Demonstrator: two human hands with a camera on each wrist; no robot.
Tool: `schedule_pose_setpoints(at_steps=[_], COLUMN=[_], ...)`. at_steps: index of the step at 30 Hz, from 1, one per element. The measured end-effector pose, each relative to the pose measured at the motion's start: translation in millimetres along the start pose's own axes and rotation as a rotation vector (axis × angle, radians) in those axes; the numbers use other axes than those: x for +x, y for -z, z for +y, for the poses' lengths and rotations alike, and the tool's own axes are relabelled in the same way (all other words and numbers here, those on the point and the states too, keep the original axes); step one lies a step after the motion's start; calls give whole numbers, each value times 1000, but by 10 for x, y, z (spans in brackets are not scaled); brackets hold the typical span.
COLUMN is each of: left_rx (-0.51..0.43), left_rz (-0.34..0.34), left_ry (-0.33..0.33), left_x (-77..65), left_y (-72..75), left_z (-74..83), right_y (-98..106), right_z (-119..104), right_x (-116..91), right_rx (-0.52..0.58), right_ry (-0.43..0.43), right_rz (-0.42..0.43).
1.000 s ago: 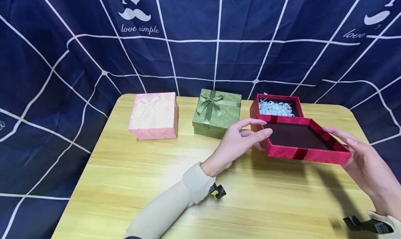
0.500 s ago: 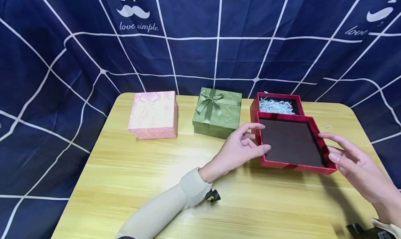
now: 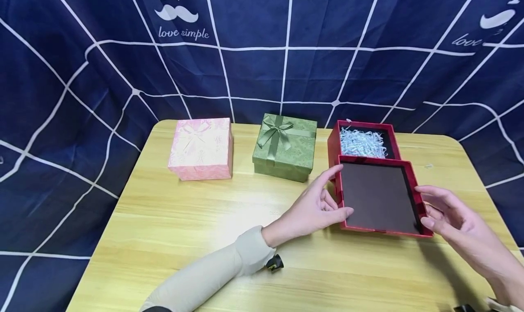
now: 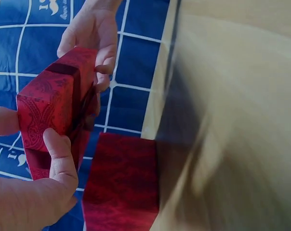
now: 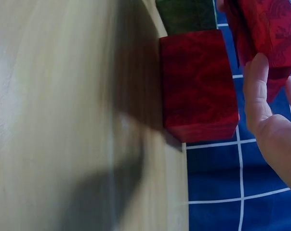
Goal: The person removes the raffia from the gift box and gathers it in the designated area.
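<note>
Both hands hold a red gift box lid (image 3: pixel 380 198) with its dark inside facing up, raised above the table in front of the red box base (image 3: pixel 334 143). My left hand (image 3: pixel 309 209) grips the lid's left side between thumb and fingers. On the opposite side, my right hand (image 3: pixel 462 228) pinches the lid's rim. Pale blue shredded paper (image 3: pixel 362 143) fills part of the base. In the left wrist view, the lid (image 4: pixel 46 103) shows a patterned red side crossed by a dark ribbon. The right wrist view has the base (image 5: pixel 198 86) standing below the lid (image 5: pixel 280 29).
A green gift box (image 3: pixel 284 148) with a bow stands left of the red base, and a pink gift box (image 3: pixel 200 148) stands farther left. A small white scrap (image 3: pixel 428 166) lies on the wooden table (image 3: pixel 196 230). Dark blue gridded cloth (image 3: pixel 254 71) hangs behind.
The lid has come down toward the person and turned from a tilted pose to show its inside more fully. Both hands have moved with it, keeping hold of its sides.
</note>
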State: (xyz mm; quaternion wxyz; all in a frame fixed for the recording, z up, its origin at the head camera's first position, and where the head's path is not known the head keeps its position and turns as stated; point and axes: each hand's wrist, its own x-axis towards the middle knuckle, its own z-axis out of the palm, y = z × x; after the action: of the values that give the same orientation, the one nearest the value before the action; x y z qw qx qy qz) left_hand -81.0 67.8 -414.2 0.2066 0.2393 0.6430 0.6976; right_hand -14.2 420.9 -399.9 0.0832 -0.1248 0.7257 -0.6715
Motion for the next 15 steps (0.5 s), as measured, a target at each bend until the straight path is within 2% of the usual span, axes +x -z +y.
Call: schedule_pose_setpoints(at_steps=[9,15], left_rx=[99,116], left_rz=[-53,-92], left_ry=[28,72], left_x=[-26,-29], left_y=[-79,-77], left_z=[-89,-142], right_y=[43,44], right_z=[128,190], right_x=[-95,-79], right_rx=[-25,-33], right_ry=[-4,-37], right_rz=[-30,-52])
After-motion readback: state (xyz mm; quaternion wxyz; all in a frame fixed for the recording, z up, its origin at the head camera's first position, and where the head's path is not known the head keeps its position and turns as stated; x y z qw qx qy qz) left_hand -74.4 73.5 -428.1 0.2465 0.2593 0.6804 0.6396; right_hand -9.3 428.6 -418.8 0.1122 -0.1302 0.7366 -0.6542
